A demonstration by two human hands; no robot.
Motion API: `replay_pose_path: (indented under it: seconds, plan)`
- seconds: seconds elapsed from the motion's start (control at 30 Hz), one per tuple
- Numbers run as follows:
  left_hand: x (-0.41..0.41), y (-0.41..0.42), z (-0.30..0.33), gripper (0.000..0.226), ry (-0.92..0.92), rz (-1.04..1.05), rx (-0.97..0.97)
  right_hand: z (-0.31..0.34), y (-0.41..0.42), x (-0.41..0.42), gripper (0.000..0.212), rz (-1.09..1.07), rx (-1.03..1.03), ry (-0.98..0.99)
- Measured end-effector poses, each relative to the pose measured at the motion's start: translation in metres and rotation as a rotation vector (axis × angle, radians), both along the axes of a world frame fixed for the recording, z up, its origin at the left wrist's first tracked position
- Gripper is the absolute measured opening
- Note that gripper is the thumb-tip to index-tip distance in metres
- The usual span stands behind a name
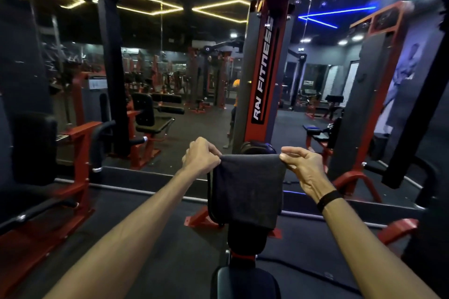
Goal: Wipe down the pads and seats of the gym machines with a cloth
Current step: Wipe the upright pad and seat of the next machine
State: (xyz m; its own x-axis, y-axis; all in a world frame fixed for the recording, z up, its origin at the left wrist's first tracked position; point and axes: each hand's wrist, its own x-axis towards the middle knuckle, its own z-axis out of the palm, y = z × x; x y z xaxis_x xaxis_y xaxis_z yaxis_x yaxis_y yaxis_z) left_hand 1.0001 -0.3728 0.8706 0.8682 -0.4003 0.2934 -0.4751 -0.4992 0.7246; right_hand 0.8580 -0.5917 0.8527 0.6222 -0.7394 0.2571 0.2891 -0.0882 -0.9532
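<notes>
The left hand (pixel 200 156) pinches the upper left corner of the dark cloth (pixel 246 189), fingers curled over the edge; the right hand (pixel 303 167) pinches the upper right corner between thumb and fingers. The cloth is stretched taut between both hands and hangs flat, draped in front of the upright pad (pixel 245 233) of the machine directly ahead, whose upper part it hides; whether cloth and pad touch cannot be told. A second pad, the seat (pixel 245 281), shows at the bottom edge of the view. Probable step: laying the cloth over the pad before wiping. Risk: each grip holds only a corner, so a downward drag against the pad could pull one corner free and let the cloth fold or drop to the floor (pixel 170 250). The red frame column (pixel 263 75) stands close behind the pad and limits forward reach. Open floor lies to both sides of the pad, giving lateral room for the arms.
</notes>
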Motion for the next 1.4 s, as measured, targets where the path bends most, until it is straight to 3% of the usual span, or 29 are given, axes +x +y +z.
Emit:
replay_pose_path:
  seconds: [0.2, 0.43, 0.53, 0.83, 1.03, 1.1, 1.17, 1.27, 1.33, 1.4]
  plan:
    - [0.062, -0.041, -0.004, 0.028, -0.041, -0.21, -0.03, -0.007, -0.016, 0.024, 0.044, -0.112, -0.227, 0.124]
    - [0.12, -0.077, -0.002, 0.024, -0.028, -0.364, -0.13, -0.003, -0.028, 0.061, 0.035, -0.389, -0.322, 0.249]
    - [0.14, -0.094, 0.001, 0.021, -0.038, -0.416, -0.171, 0.002, -0.035, 0.076, 0.043, -0.472, -0.348, 0.268]
    - [0.191, -0.157, 0.001, 0.019, -0.094, -0.446, -0.175, 0.026, -0.076, 0.124, 0.039, -0.629, -0.475, 0.312]
    - [0.231, -0.203, -0.009, 0.018, -0.103, -0.407, -0.049, 0.021, -0.116, 0.188, 0.033, -0.679, -0.514, 0.299]
    - [0.243, -0.216, -0.019, 0.018, -0.074, -0.407, -0.021, -0.003, -0.119, 0.209, 0.031, -0.582, -0.602, 0.386]
    - [0.254, -0.228, -0.035, 0.016, -0.047, -0.42, -0.021, -0.042, -0.118, 0.231, 0.057, -0.529, -0.822, 0.642]
    - [0.267, -0.239, -0.056, 0.015, -0.009, -0.446, -0.009, -0.073, -0.098, 0.254, 0.075, -0.718, -1.233, 0.951]
    - [0.278, -0.248, -0.069, 0.016, 0.01, -0.467, -0.008, -0.078, -0.091, 0.266, 0.082, -0.803, -1.26, 0.953]
    - [0.286, -0.256, -0.077, 0.021, 0.029, -0.489, -0.027, -0.073, -0.096, 0.271, 0.075, -0.824, -1.25, 0.946]
